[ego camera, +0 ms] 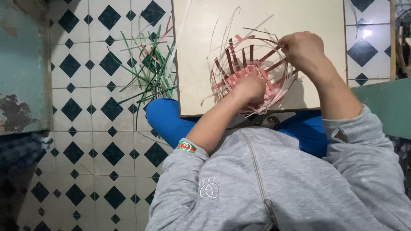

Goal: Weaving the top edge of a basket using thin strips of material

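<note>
Left hand [249,87] sits centre frame, fingers curled down inside the basket [252,75], pressing on its woven pink-and-red bottom; grip closed on the weave, though exactly which strip it pinches cannot be told. Right hand [303,49], upper right of centre, is closed narrow on a dark red strip [269,54] at the basket's far right rim, fingertips pinched together.

Basket is half made: flat plaited base, upright red and pale strips fanning out around it, a few pale rounds woven about the side. Loose thin ends stick up toward the top of the frame. It rests on a cream board [201,51] that serves as the counter, lying across the person's lap; the board fills the upper middle of the frame.

Below the board, blue trousers [165,117] show at both sides. Grey zip sweater [265,184] fills the lower right, sleeves pushed up, a striped cuff [186,147] on the left sleeve.

Left of the board, a loose bundle of green strips [147,70] with a few pink ones lies on the floor [85,141], white tiles with dark diamonds. Teal wall [21,64] with peeling paint at the left edge.
</note>
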